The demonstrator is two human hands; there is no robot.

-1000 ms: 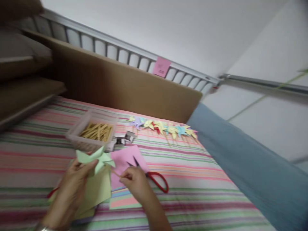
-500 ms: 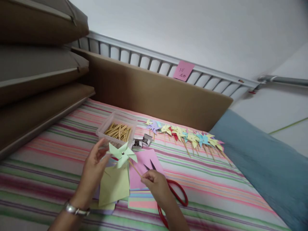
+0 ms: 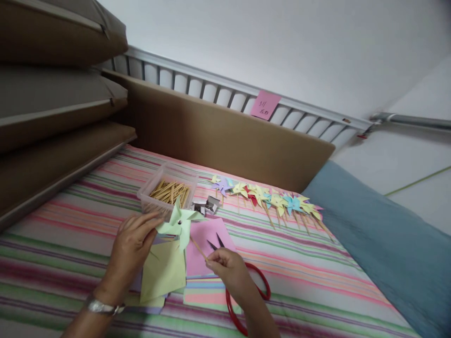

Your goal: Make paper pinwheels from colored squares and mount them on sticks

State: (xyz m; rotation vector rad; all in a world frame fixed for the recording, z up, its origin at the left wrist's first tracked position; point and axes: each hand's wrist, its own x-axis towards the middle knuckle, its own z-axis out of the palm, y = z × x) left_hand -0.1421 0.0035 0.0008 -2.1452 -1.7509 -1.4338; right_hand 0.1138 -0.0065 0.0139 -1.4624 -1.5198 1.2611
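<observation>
- We see pink-and-green striped cloth (image 3: 317, 267) stretching from the red-handled scissors (image 3: 265, 278) to its right edge.
- Since the earlier frame, the pale-green paper pinwheel (image 3: 172, 228) between our hands has its blades turned; our left hand (image 3: 136, 239) has fingers closer together at the left blade, gripping or not we cannot tell.
- Our right hand (image 3: 229, 270) pinches the slim wooden stick (image 3: 199, 249), which slants up-left, away from us.
</observation>
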